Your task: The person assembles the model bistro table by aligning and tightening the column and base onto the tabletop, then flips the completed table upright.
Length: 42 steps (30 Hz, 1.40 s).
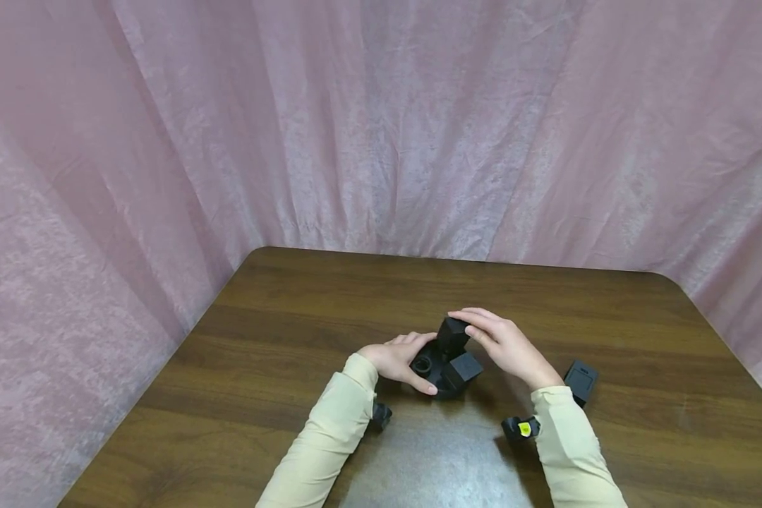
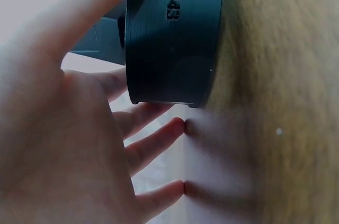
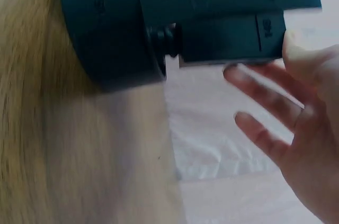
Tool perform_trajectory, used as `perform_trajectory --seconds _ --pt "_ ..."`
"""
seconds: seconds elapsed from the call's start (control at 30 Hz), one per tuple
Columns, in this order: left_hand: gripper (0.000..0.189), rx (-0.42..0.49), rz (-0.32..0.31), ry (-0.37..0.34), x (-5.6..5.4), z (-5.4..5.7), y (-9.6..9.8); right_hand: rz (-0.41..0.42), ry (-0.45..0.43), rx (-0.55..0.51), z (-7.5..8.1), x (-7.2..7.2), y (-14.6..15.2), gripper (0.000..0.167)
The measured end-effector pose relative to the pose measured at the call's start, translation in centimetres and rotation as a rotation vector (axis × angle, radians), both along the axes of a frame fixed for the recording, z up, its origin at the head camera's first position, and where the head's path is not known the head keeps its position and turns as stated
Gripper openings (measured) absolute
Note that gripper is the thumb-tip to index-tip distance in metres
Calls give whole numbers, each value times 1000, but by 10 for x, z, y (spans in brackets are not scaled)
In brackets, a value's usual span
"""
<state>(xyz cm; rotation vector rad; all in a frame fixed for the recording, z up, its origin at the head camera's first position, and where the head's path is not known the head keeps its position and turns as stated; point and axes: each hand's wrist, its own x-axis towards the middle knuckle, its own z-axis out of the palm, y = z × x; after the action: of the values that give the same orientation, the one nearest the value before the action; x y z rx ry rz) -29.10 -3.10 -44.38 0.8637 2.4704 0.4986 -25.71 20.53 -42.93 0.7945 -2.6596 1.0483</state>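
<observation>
A round black base stands on the table, and my left hand holds its side between thumb and fingers. In the left wrist view, the base's wall bears a raised "143", with the lower fingertips down at the tabletop. My right hand pinches the top of a black rectangular block that stands upright over the base. A ribbed neck shows between that block and the base in the right wrist view. Another black block leans outward from the base, beside an open round socket.
A separate black block lies on the wooden table, right of my right forearm. Black wrist cameras hang at both sleeves. A pink curtain runs behind the table's far edge.
</observation>
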Motion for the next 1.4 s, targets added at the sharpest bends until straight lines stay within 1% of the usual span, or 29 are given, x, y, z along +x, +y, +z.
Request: perform_trajectory --seconds 0.17,0.33,0.47,0.63,0.77,0.93,1.0,1.17,1.3,1.4 --pt "99 -2 4 0 -1 0 -1 27 -42 -21 -2 -3 4 35" --pt "100 11 -1 -8 -2 0 -1 4 -44 -17 -1 -4 0 35" --pt "101 21 -2 -3 -3 0 -1 -36 -36 27 4 -2 -5 37" --pt "100 15 -2 7 -3 0 -2 -65 -59 112 7 0 -10 44" --pt "99 15 -4 3 -2 2 -2 -84 -89 137 9 2 -13 41" --pt "100 9 11 -29 -1 3 -2 -109 -139 108 8 2 -15 45" --pt "101 3 15 -38 -1 2 -1 -111 -125 94 6 2 -16 44" --pt "101 -5 14 -31 -2 0 0 -117 -85 48 6 3 -15 40" --pt "99 3 7 -22 -2 1 0 -114 -99 0 5 2 -16 39" --pt "99 7 9 -25 -1 2 0 -92 -106 -4 5 3 -17 40"
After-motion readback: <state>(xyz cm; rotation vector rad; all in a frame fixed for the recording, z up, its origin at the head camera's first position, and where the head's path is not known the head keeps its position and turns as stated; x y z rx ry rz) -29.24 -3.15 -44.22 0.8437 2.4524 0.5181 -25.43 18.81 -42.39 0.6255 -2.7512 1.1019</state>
